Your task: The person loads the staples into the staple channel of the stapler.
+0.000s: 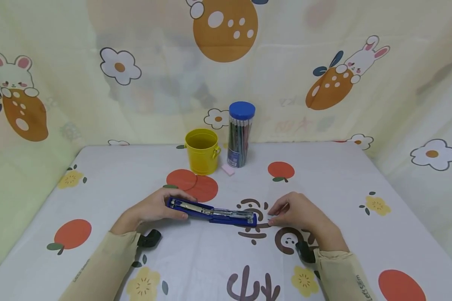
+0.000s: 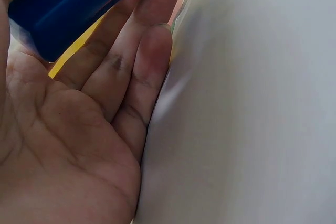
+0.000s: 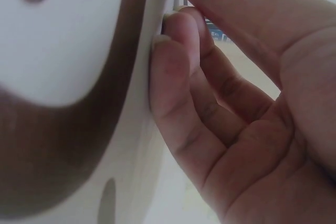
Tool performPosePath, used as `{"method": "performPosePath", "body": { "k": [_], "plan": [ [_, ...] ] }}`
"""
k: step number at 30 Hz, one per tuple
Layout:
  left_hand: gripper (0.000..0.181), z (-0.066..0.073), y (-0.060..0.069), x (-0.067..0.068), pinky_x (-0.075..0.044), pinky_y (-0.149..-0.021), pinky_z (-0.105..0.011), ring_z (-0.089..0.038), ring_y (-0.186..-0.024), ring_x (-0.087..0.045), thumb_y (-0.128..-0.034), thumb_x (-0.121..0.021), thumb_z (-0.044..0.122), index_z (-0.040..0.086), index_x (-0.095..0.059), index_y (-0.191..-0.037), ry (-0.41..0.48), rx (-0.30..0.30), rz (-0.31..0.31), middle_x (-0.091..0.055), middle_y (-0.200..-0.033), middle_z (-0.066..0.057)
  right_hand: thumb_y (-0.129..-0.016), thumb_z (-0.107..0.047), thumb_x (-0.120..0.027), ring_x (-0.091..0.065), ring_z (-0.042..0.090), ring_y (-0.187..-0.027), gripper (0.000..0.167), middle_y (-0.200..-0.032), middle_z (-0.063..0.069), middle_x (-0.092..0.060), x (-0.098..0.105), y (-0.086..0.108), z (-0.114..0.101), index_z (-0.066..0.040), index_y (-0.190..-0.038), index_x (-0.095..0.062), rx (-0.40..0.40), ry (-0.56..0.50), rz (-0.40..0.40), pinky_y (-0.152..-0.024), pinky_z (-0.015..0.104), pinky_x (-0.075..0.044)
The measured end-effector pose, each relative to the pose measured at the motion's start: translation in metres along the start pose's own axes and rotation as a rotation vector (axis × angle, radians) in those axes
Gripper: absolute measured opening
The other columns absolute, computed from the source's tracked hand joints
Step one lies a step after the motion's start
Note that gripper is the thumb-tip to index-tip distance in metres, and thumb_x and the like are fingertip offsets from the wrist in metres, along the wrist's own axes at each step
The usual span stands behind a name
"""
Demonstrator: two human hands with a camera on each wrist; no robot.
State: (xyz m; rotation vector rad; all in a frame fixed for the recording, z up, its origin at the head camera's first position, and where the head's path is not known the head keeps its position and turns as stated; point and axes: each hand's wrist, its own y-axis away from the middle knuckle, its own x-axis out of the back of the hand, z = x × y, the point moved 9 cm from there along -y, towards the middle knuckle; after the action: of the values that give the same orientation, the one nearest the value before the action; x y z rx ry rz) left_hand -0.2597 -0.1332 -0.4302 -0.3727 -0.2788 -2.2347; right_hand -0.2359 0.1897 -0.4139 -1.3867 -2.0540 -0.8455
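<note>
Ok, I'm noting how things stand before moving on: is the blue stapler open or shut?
Open: in the head view the blue stapler is spread nearly flat, baring its metal inside, with one end in the left hand.

Left hand [image 1: 157,207] holds an opened blue stapler [image 1: 211,214], insides up; right hand [image 1: 298,214] pinches a small greyish piece [image 1: 270,217].

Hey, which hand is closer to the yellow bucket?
Left. The left hand, gripping the blue stapler, is on the person's side of the yellow bucket, slightly left; the right hand is farther off, well to its right.
</note>
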Motion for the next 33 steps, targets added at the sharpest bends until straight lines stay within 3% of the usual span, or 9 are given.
{"method": "performPosePath", "body": {
  "k": [14,33],
  "plan": [
    [0.041,0.0015,0.0002,0.0003,-0.043,-0.099,-0.047,-0.027,-0.113,-0.058,-0.0842,-0.082,0.012,0.013,-0.070,-0.123,0.000,-0.003,0.005,-0.069,-0.122,-0.001,-0.076,-0.016,-0.089,-0.061,0.018,-0.068,0.014,-0.075,-0.002,-0.068,-0.0005,0.0002,0.0016,-0.015,-0.088,-0.080,-0.019,0.007,-0.010,-0.064,0.033,-0.053],
    [0.041,-0.0014,-0.0004,0.0011,-0.044,-0.099,-0.046,-0.027,-0.112,-0.058,-0.0837,-0.083,0.014,0.014,-0.071,-0.123,0.011,0.011,0.011,-0.069,-0.122,-0.001,-0.080,-0.016,-0.086,-0.060,0.018,-0.069,0.013,-0.077,-0.002,-0.068,0.0003,0.0026,-0.0035,-0.013,-0.091,-0.080,0.037,0.001,-0.029,-0.066,0.033,-0.054]
  ]
}}
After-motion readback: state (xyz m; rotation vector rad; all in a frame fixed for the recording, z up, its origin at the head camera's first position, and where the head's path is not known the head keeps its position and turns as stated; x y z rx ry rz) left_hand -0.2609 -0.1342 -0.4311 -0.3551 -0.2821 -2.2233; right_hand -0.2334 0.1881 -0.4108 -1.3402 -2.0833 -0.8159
